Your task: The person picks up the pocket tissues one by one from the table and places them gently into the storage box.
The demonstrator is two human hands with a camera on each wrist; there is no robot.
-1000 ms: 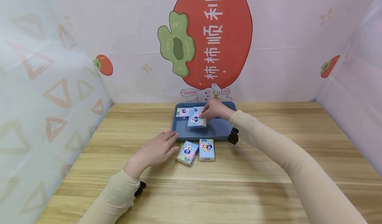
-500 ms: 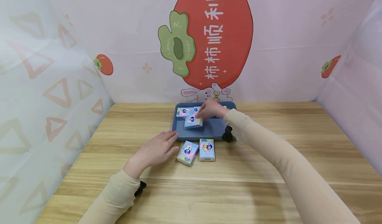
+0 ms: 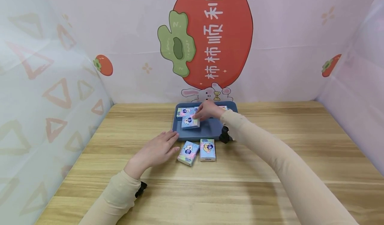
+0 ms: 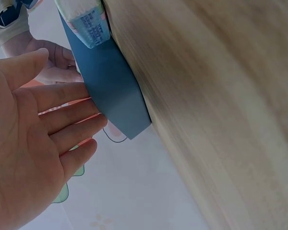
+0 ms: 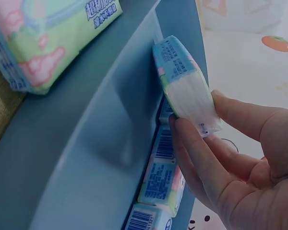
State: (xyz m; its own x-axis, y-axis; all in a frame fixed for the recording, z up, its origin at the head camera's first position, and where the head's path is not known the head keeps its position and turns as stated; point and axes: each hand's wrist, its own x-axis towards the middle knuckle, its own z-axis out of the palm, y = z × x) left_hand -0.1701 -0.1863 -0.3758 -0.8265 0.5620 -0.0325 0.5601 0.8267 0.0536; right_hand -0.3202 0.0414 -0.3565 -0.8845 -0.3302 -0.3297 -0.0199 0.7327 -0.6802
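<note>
My right hand (image 3: 207,110) pinches a small tissue pack (image 3: 190,122) by its right end, over the left part of a blue-grey tray (image 3: 210,136). In the right wrist view the thumb and fingers hold the tissue pack (image 5: 189,88) on its two faces, tilted above the tray floor. A row of similar packs (image 3: 185,112) lies along the tray's back wall, partly hidden by my right hand. My left hand (image 3: 156,150) has its fingers extended, fingertips right at the tray's front left corner. In the left wrist view the left hand (image 4: 43,120) touches the tray wall (image 4: 110,81).
Two more tissue packs lie on the wooden table in front of the tray: a slanted one (image 3: 188,153) beside my left thumb and a straighter one (image 3: 207,150) to its right. A printed backdrop (image 3: 135,35) stands directly behind the table.
My right hand has moved left with the tissue pack, bringing it to the tray's left part, in front of the back row. My left hand has stayed put.
</note>
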